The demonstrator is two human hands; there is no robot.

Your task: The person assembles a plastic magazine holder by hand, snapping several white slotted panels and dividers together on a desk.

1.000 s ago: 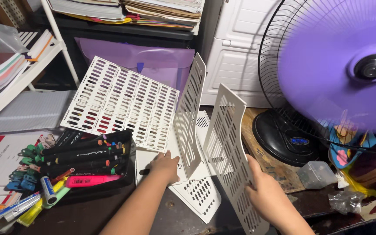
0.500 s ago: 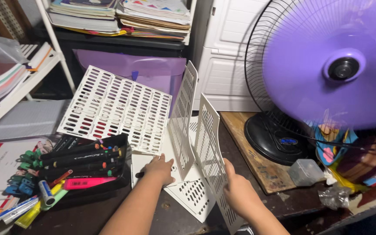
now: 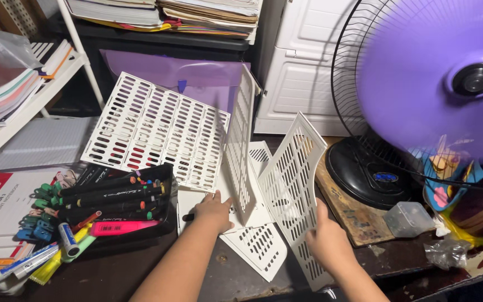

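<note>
My left hand [image 3: 213,210] presses flat on the white slotted base plate [image 3: 258,249] of a plastic file rack lying on the dark desk. One white slotted divider [image 3: 240,142] stands upright in the base just right of that hand. My right hand [image 3: 326,243] grips the lower edge of a second white slotted divider panel [image 3: 292,184], which leans to the right, away from the upright one. A larger white slotted panel [image 3: 157,128] leans behind, to the left.
A black tray of markers and highlighters [image 3: 115,201] sits left of my left hand. A running purple fan [image 3: 437,84] on a black base [image 3: 364,173] stands at right on a wooden board. Books fill the shelves [image 3: 6,89]. A small clear box [image 3: 409,218] lies right.
The panel in my right hand was brought close beside the upright divider, then tilted back out to the right. My left hand stayed on the base.
</note>
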